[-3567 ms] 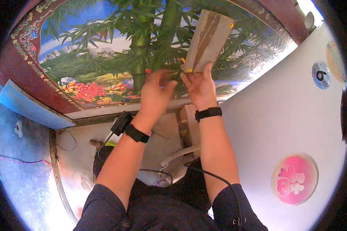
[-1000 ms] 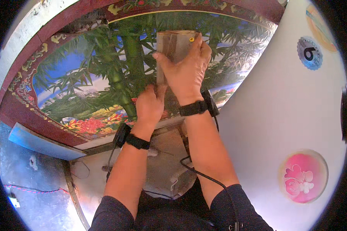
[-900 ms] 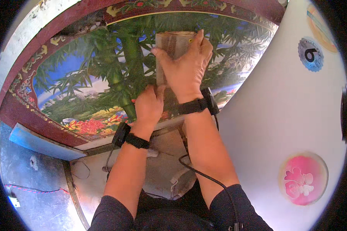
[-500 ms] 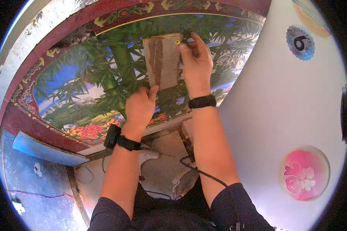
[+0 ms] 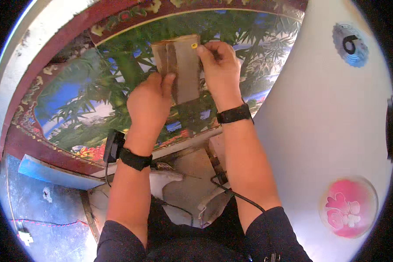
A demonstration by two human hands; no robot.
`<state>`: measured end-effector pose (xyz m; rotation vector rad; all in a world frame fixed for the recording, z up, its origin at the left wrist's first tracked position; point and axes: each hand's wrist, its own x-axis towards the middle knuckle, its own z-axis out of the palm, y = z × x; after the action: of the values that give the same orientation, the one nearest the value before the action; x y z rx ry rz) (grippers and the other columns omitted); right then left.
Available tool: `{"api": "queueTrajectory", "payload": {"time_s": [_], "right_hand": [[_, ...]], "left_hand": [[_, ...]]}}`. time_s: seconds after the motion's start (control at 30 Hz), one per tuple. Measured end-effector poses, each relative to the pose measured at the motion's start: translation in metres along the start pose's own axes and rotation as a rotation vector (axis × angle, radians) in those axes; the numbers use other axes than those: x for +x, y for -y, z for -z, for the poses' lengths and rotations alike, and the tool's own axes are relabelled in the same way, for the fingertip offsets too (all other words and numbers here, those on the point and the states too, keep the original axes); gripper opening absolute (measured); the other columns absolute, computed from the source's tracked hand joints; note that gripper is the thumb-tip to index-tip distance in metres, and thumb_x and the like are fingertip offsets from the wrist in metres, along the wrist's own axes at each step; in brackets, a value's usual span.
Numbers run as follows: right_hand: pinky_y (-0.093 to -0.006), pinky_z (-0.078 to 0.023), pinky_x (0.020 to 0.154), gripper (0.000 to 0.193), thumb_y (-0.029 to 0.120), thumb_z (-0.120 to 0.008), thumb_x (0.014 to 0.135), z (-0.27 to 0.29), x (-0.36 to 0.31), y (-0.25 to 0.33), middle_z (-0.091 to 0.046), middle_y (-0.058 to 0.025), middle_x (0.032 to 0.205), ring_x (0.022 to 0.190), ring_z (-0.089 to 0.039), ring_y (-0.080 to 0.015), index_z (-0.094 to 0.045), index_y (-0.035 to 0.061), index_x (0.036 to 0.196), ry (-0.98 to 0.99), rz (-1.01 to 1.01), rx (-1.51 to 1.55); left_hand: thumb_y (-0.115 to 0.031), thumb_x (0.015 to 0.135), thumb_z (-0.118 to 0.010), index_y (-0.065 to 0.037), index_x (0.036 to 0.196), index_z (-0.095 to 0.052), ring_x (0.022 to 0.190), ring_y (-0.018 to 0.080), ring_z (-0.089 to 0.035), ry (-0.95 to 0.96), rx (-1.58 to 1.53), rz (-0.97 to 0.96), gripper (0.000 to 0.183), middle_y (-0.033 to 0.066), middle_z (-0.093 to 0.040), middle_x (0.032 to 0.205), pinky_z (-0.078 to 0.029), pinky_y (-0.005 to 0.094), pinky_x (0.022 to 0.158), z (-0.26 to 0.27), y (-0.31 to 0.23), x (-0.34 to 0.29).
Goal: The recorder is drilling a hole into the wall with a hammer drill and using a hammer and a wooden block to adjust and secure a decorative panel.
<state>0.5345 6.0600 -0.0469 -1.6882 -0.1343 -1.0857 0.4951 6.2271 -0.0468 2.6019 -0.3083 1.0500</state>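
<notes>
A flat, brown-grey paper packet (image 5: 187,74) with darker brown strips along its left side is held tilted over the picture-printed tabletop (image 5: 113,83). Its layered top edge shows, and a small yellow ring (image 5: 194,46) sits at its upper right corner. My left hand (image 5: 150,100) pinches the packet's left edge, thumb on top. At the upper right edge, beside the ring, my right hand (image 5: 220,65) grips with thumb and curled fingers; its fingertips are partly hidden behind the packet. Black bands circle both wrists.
A dark red border with gold ornament (image 5: 74,153) rims the tabletop. On the right rises a white curved surface (image 5: 292,144) with a pink round sticker (image 5: 349,207) and a blue badge (image 5: 350,45). At lower left lies a blue panel (image 5: 52,172). A black cable (image 5: 244,201) crosses my right forearm.
My left hand has slid up along the packet's left edge. The packet and the right hand have shifted slightly left, and the view has moved a little.
</notes>
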Motion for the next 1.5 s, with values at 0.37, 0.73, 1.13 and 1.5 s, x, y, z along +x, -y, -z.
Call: {"api": "queueTrajectory", "payload": {"time_s": [0.37, 0.73, 1.13, 1.5], "right_hand": [[-0.0431, -0.051, 0.083, 0.021, 0.020, -0.077, 0.077, 0.005, 0.000, 0.001, -0.066, -0.0153, 0.095, 0.094, -0.062, -0.0349, -0.070, 0.0058, 0.090, 0.052, 0.058, 0.001], [-0.0432, -0.052, 0.083, 0.035, 0.029, -0.078, 0.077, 0.012, 0.002, 0.009, -0.068, -0.0186, 0.095, 0.092, -0.065, -0.0359, -0.069, 0.0014, 0.095, 0.166, 0.004, -0.060], [-0.0354, -0.055, 0.083, 0.042, 0.032, -0.078, 0.080, 0.006, 0.016, -0.002, -0.073, -0.0162, 0.098, 0.092, -0.071, -0.0263, -0.069, 0.0002, 0.105, 0.180, -0.047, 0.096], [-0.0331, -0.053, 0.074, 0.033, 0.026, -0.077, 0.082, 0.007, 0.013, 0.014, -0.072, -0.0124, 0.088, 0.077, -0.066, -0.0208, -0.068, -0.0005, 0.100, 0.133, -0.093, 0.079]], "left_hand": [[-0.044, 0.097, -0.053, -0.005, 0.083, -0.061, 0.067, 0.0451, -0.062, 0.132, 0.052, 0.054, 0.043, 0.0229, -0.063, 0.070, -0.049, 0.0531, 0.059, 0.011, 0.000, 0.006], [-0.042, 0.098, -0.053, -0.005, 0.088, -0.063, 0.069, 0.0467, -0.061, 0.144, 0.002, 0.010, 0.040, 0.0235, -0.064, 0.072, -0.048, 0.0542, 0.061, 0.022, 0.024, -0.002], [-0.046, 0.097, -0.055, -0.004, 0.089, -0.063, 0.058, 0.0343, -0.063, 0.261, -0.015, 0.154, 0.043, 0.0144, -0.062, 0.061, -0.048, 0.0445, 0.058, 0.029, 0.095, -0.031], [-0.037, 0.094, -0.061, -0.003, 0.077, -0.056, 0.064, 0.0441, -0.058, 0.174, -0.130, 0.130, 0.039, 0.0223, -0.058, 0.064, -0.043, 0.0513, 0.055, 0.031, 0.087, -0.031]]}}
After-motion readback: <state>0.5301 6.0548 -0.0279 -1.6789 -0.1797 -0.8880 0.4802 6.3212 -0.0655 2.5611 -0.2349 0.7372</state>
